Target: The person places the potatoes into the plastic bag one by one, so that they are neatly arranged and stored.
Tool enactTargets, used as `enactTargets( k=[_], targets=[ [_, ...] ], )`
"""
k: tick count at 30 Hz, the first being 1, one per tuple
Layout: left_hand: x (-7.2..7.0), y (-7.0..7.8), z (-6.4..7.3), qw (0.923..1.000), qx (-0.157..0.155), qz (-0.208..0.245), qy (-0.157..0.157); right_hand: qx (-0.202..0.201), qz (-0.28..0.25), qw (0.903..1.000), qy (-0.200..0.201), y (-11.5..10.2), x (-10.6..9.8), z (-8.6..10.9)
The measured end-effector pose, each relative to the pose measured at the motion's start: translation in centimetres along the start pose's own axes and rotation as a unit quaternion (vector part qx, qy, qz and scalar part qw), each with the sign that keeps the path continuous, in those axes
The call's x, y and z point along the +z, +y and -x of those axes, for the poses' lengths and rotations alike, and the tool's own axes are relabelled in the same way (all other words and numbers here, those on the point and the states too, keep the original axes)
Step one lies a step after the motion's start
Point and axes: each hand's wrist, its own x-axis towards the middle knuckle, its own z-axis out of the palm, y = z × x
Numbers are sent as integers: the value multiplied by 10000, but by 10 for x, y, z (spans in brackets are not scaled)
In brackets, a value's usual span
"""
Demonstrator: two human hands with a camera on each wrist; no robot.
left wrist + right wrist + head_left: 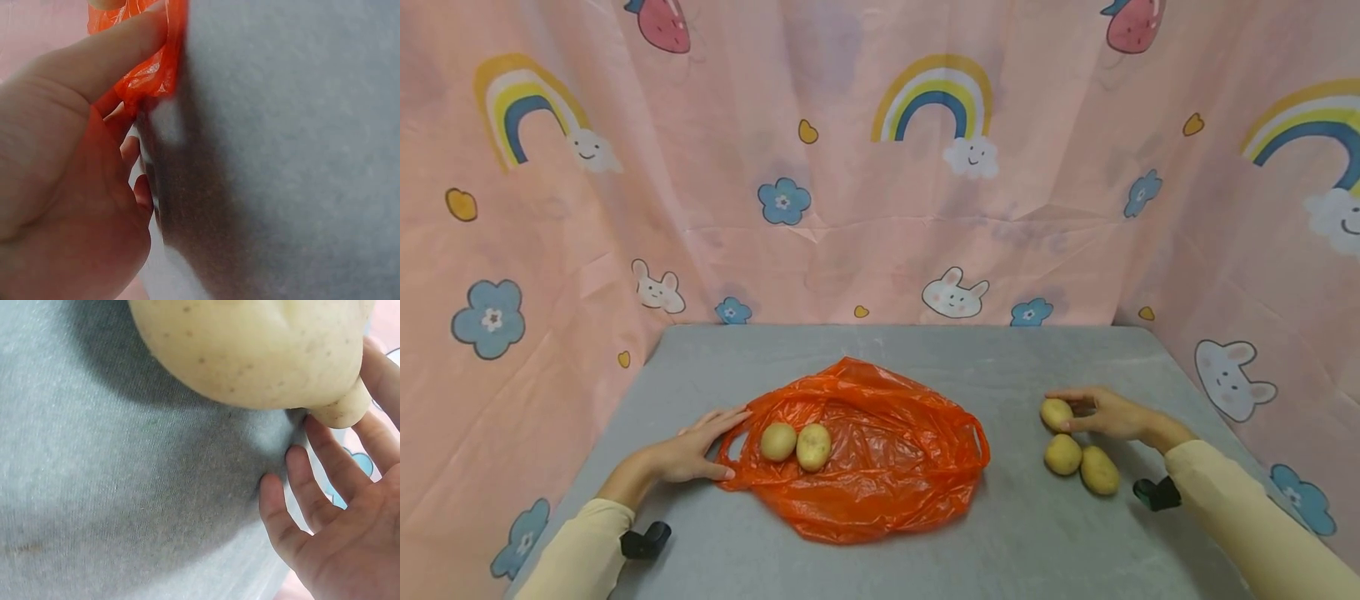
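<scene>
Seemingly for steadiness, the left hand point(691, 450) rests splayed, fingers nearly straight, on the left edge of the red bag point(880, 510), lower centre, where two potatoes point(814, 447) lie. At the frame's right, the right hand point(1111, 414) reaches in sideways, pinching one potato point(1055, 413) between thumb and fingers above two loose potatoes point(1100, 471).

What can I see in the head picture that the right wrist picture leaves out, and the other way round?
Only the head view shows the orange plastic bag, two pale potatoes within its outline, and the left hand at its edge.

Only the right wrist view shows the palm side of the right hand and a small brownish mark on the table covering.

Both show that hand with a potato at its fingers, another potato close by, the grey tabletop and parts of the pink printed curtain.
</scene>
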Motion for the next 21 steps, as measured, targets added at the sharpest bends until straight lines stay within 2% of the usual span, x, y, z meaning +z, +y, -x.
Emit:
enactTargets(
  k=[8,12,17,21],
  targets=[
    [-1,6,3,10000,43,52,-10,100,-142,9998,-42,-2,-2,0],
    [-2,7,2,10000,-8,-4,-47,103,-8,9999,-5,-3,-3,-1],
    [-4,6,0,9998,-52,-145,-115,105,226,9995,216,-5,-5,-1],
    [-4,3,2,9998,-66,-151,-149,-73,284,9987,425,-10,-7,-3]
  ],
)
